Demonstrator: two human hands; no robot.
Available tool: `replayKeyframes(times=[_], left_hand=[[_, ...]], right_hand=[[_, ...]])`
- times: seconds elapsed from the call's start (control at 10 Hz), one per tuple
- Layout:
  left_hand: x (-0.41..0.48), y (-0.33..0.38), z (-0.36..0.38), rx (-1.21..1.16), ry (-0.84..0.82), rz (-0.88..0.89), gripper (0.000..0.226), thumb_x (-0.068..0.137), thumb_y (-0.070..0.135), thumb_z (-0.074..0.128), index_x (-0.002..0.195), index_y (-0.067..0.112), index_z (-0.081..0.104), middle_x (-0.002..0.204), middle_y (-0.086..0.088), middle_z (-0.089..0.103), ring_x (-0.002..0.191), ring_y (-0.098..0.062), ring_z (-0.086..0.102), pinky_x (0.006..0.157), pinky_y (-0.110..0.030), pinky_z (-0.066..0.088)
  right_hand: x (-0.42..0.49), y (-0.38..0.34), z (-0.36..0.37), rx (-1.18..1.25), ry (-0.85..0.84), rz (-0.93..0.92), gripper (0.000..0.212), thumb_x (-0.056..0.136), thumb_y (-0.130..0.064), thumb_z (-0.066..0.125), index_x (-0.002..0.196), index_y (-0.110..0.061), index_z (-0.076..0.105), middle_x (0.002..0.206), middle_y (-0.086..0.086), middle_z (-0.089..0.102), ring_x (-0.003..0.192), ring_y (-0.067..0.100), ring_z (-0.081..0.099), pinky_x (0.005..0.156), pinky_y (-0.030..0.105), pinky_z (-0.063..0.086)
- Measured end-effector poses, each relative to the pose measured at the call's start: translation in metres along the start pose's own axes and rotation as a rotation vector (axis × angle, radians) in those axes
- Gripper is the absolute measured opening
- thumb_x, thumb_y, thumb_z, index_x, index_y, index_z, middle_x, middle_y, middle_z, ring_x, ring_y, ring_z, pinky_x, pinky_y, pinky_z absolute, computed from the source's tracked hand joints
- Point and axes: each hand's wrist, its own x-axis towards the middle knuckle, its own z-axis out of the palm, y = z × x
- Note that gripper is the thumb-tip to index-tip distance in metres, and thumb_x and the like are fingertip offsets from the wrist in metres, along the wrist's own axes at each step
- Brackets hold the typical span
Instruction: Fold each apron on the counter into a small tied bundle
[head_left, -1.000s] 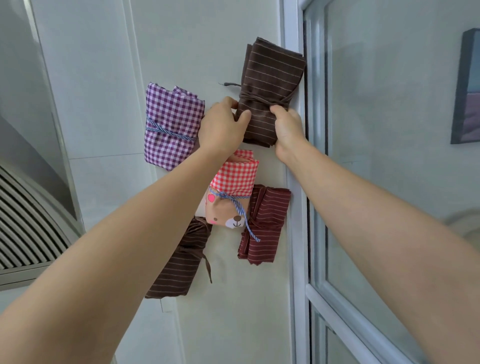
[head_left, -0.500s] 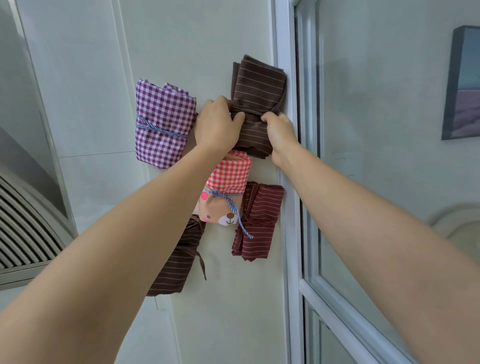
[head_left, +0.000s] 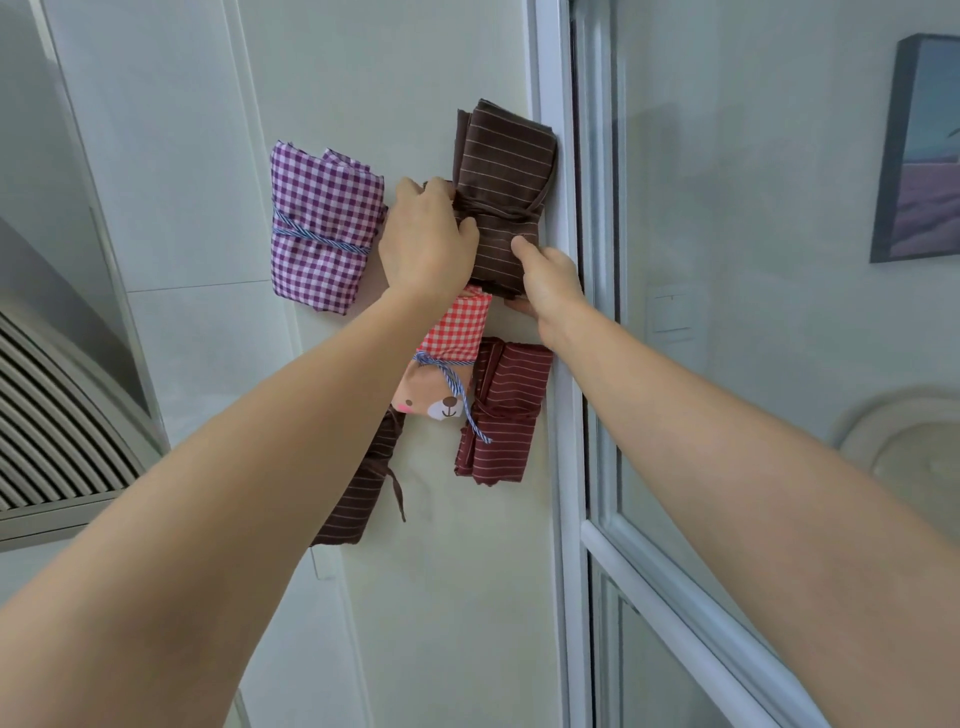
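Note:
A brown pinstriped apron bundle (head_left: 503, 176), tied round its middle with its own strap, lies at the far end of the white counter (head_left: 457, 597) against the window frame. My left hand (head_left: 426, 244) grips its left side at the tie. My right hand (head_left: 550, 283) holds its near right corner, thumb on top. Tied bundles lie around it: a purple gingham one (head_left: 322, 228) to the left, a red gingham one with a bear print (head_left: 447, 364), a maroon striped one (head_left: 501, 410), and a dark brown striped one (head_left: 363, 483) partly under my left forearm.
A white window frame (head_left: 563, 364) with glass borders the counter on the right. A ribbed metal range hood (head_left: 57, 405) juts in at the left. White wall tiles (head_left: 171, 208) lie left of the bundles. A framed picture (head_left: 919, 150) shows behind the glass.
Both hands have stayed on the brown bundle and shifted slightly along it; my right hand has slid down to its near corner. The view has shifted a little.

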Motion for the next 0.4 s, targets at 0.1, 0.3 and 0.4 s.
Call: replayKeyframes(times=[0.1, 0.3, 0.4], left_hand=[[-0.013, 0.008, -0.008, -0.037, 0.028, 0.012, 0.028, 0.095, 0.025, 0.054, 0.122, 0.02, 0.056, 0.121, -0.003, 0.053, 0.09, -0.013, 0.052, 0.071, -0.027, 0.04], [-0.058, 0.018, -0.027, -0.087, -0.038, 0.013, 0.017, 0.09, 0.023, 0.052, 0.099, 0.022, 0.066, 0.095, 0.004, 0.067, 0.091, -0.02, 0.062, 0.077, -0.035, 0.051], [-0.082, 0.015, -0.031, -0.071, -0.101, -0.02, 0.018, 0.09, 0.024, 0.052, 0.099, 0.02, 0.067, 0.098, 0.004, 0.065, 0.088, -0.018, 0.058, 0.073, -0.03, 0.044]], right_hand=[[-0.012, 0.002, -0.004, -0.058, 0.022, -0.022, 0.016, 0.099, -0.027, 0.052, 0.098, -0.015, 0.062, 0.099, 0.006, 0.065, 0.095, 0.02, 0.061, 0.095, 0.042, 0.051], [-0.047, 0.013, -0.007, -0.071, 0.18, -0.1, 0.015, 0.094, -0.018, 0.053, 0.08, -0.018, 0.06, 0.078, -0.001, 0.057, 0.076, 0.016, 0.053, 0.072, 0.031, 0.048], [-0.073, 0.019, -0.007, -0.075, 0.211, -0.106, 0.012, 0.093, -0.019, 0.051, 0.097, -0.017, 0.062, 0.091, 0.001, 0.065, 0.078, 0.015, 0.059, 0.067, 0.028, 0.049]])
